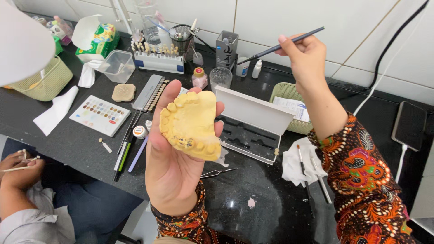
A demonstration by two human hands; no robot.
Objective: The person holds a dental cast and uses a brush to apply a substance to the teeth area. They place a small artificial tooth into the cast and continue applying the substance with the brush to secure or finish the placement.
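Plastic weave marks the pale green basket [38, 81] at the far left of the black, glossy surface [253, 212], with a crumpled white tissue [56, 110] lying just beside it. At the lower left corner another person's hand [18, 169] holds a thin stick. Right of the tissue sits a flat white palette card [100, 114] dotted with small coloured spots, and behind it a clear square plastic tub [118, 65] and a white rack of tooth samples [158, 58]. Several pens [124, 151] lie in a loose bundle near the surface's front edge.

The left hand [174, 162] is raised in the middle of the view, palm up, its grip cupped around a yellow plaster dental cast [192, 124]. The cast is matt and chalky, arch-shaped, with a row of moulded teeth along its curved edge; it rests on the fingers, well above the surface, and hides part of what lies behind it.

Just right of it stands an open white case [253, 124] with a dark moulded insert. White tissue [300, 165] with 2 brushes lies further right. The right hand [305, 56], in a patterned orange and brown sleeve, is lifted against the tiled wall, its grip pinched narrowly on a thin dark brush [282, 45] that points left. A dark phone [409, 124] lies at the far right.
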